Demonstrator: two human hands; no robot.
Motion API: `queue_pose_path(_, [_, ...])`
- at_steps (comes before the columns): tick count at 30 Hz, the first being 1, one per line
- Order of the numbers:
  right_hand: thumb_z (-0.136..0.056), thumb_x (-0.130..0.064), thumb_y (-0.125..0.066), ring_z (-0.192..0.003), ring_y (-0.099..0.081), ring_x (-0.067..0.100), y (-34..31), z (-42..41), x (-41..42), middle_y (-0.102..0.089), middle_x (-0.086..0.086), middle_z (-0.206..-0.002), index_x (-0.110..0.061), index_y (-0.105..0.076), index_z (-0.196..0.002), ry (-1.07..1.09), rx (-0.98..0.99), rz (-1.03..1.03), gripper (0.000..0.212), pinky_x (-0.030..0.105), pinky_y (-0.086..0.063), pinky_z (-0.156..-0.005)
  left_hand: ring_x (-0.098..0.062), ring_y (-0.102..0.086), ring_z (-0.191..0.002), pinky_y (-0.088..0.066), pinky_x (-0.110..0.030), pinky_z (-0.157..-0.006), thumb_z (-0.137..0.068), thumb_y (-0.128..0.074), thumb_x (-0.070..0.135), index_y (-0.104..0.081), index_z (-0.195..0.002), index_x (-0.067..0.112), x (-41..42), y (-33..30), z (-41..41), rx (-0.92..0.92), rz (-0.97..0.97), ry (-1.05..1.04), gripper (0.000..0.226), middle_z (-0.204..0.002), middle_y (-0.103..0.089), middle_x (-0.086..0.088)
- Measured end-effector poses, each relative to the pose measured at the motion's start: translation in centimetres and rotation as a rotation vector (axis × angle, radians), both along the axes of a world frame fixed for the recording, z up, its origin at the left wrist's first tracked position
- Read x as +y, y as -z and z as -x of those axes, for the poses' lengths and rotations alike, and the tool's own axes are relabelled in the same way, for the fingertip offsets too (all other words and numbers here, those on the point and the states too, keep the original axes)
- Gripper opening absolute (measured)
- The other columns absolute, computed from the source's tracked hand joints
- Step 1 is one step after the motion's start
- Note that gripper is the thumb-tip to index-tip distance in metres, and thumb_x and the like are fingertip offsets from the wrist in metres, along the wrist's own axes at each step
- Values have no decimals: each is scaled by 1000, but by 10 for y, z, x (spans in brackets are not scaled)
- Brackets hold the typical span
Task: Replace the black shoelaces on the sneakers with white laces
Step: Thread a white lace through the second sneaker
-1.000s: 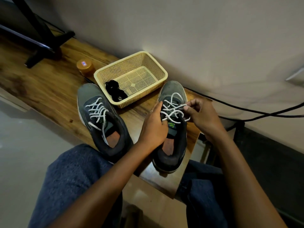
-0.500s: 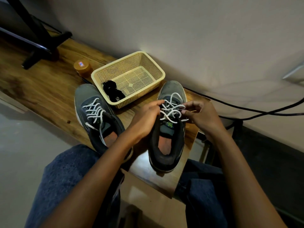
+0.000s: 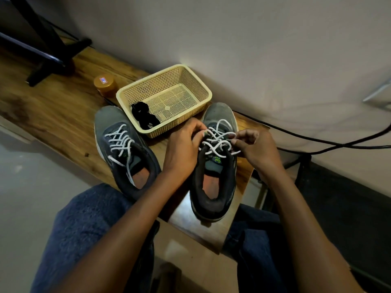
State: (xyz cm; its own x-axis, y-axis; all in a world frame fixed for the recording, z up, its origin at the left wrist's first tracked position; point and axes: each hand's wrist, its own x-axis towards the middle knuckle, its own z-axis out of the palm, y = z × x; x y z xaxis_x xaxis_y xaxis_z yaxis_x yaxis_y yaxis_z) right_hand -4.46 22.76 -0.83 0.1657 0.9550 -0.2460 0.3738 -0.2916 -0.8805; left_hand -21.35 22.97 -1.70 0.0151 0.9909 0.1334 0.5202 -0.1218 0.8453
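Progress looks late-stage, judging by how things lie. Left sneaker [image 3: 124, 149] sits on the table [image 3: 55, 115] with a white lace [image 3: 119, 140] crossed through its eyelets; its ends hang loose toward the tongue, no bow visible. Black laces [image 3: 145, 117] lie bundled in the near-left corner of the cream basket [image 3: 203, 89], so both shoes appear stripped of black. Basket sits just behind and between the two toes.

Right sneaker [image 3: 215, 166] is the one in work, near the table's right end, heel toward the person. Its white lace [image 3: 215, 140] is threaded in crosses up the throat, and loose strands bunch at the top rows. Left hand [image 3: 184, 149] has fingers curled at the shoe's left eyelet edge, fingertips pinching the lace there. Right hand [image 3: 254, 144] is on the opposite side, thumb and forefinger closed on a strand near the top eyelets. Both grips read as clamped on the same lace, though exactly which strand each holds is too tangled to tell.

Remaining, as far as I can judge: finish the top eyelets on the right shoe, even out the tension, tie both. Whether the last eyelets are already threaded is hidden by the fingers.

Other stuff: small orange-lidded jar [image 3: 105, 85] left of the basket, dark stand [image 3: 53, 56] at far left, black cables [image 3: 317, 140] running along the wall to the right.
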Motion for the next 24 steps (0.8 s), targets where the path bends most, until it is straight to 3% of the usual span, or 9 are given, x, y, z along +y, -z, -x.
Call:
queue_pose_path(3, [-93,-2,-58,-55,-63,2,-2,1,0,-66,3,-71,-8,-66,-87,44,35,17,12,20,-56,-58,-21,-60,-77,-43,-35,-70,-100,-46,17,-51,-103,12,-2,-3,-1,38,3,31,8,-85,-64,-2])
queue_pose_path(7, [-94,-1,-55,-50,-61,-1,-4,2,-1,-64,4,-70,-14,-61,-80,56,61,27,20,14,-52,-52,-13,-60,-80,-44,-25,-67,-99,-47,17,-45,-103,14,-7,-2,-6,-20,-25,35,5,-91,-63,-1])
queue_pose_path(10, [-94,-2,-55,-52,-62,1,-5,2,-1,-65,3,-70,-12,-63,-83,50,63,43,17,16,-54,-55,-6,-62,-86,-46,-16,-71,-96,-54,16,-49,-100,20,-4,-1,-6,-76,-28,12,7,-96,-66,3])
queue_pose_path(13, [-94,-2,-56,-54,-63,1,-4,1,-1,-65,2,-70,-12,-63,-83,48,69,46,17,18,-55,-57,0,-64,-92,-51,-16,-80,-91,-61,7,-62,-105,17,2,2,-3,-173,107,-1,17,-99,-68,7])
queue_pose_path(16, [-93,-3,-57,-61,-65,7,-6,2,-2,-66,5,-74,-12,-64,-84,31,49,47,15,22,-57,-62,-2,-66,-90,-52,-20,-87,-87,-66,4,-72,-106,14,5,6,0,-129,184,-25,22,-99,-71,5])
queue_pose_path(21, [-91,-3,-61,-74,-68,24,-7,4,-2,-68,9,-77,-16,-64,-78,33,6,45,18,40,-58,-76,-3,-67,-86,-50,-11,-82,-85,-64,-1,-74,-106,11,5,3,2,-31,199,-43,27,-101,-74,-2])
queue_pose_path(24, [-90,-1,-61,-70,-66,19,-8,4,-3,-67,7,-74,-16,-63,-77,43,21,56,20,41,-57,-77,-14,-69,-78,-52,-17,-70,-85,-55,-1,-75,-104,15,5,-2,3,-17,254,-47,31,-98,-74,-2])
